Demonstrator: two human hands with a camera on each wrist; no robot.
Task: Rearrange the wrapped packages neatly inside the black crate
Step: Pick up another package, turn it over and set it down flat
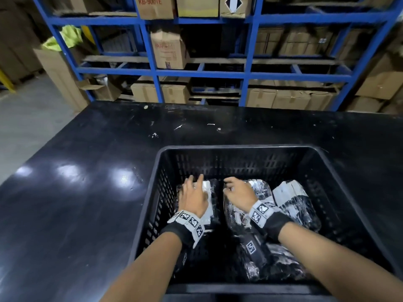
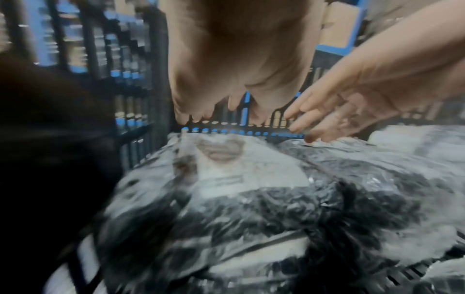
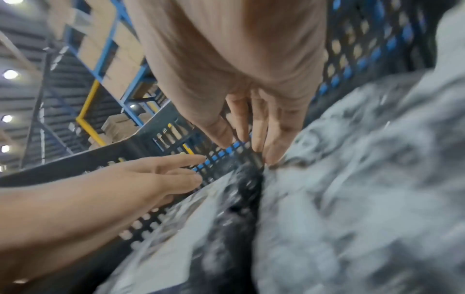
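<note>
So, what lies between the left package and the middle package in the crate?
In the head view a narrow dark gap separates the left package from the middle package; nothing shows in it. The right wrist view shows this gap too.

Plastic-wrapped packages (image 1: 292, 203) (black-and-white, glossy) lying side by side on black crate (image 1: 235, 153) floor.

Open from above into the black crate (image 1: 235, 149); slotted walls closing all four sides. Wrapped packages (image 1: 292, 199) crowding the floor, a narrow dark gap between the left and middle ones.
</note>
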